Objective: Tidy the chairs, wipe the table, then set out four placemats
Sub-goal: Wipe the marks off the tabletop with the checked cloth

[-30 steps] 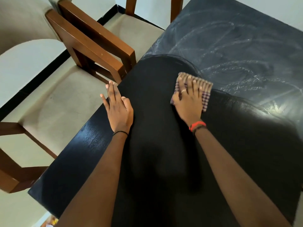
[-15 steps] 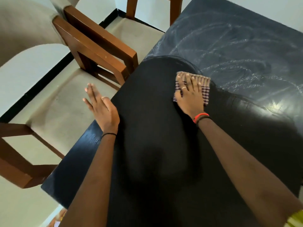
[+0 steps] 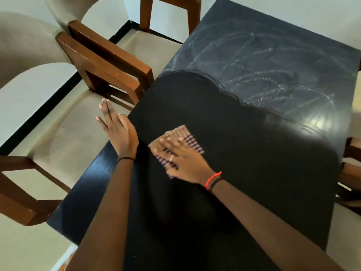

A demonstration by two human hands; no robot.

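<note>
A black rectangular table [image 3: 254, 173] fills the middle of the head view; its far half shows pale wet wipe streaks [image 3: 263, 75]. My right hand [image 3: 181, 159] lies flat on a checked cloth [image 3: 187, 137], pressing it on the tabletop near the left side; the hand is motion-blurred. My left hand [image 3: 119, 132] is open with fingers spread at the table's left edge, its fingers reaching out over the seat of the near chair [image 3: 58, 137].
Two wooden chairs with beige cushions stand along the left side: the near one and a far chair [image 3: 148, 45], their brown armrests [image 3: 109, 63] side by side by the table edge. Part of another chair [image 3: 351, 173] shows at the right edge.
My right hand has dragged the cloth toward me and leftward across the tabletop. My left hand slid left off the tabletop to the table's left edge.
</note>
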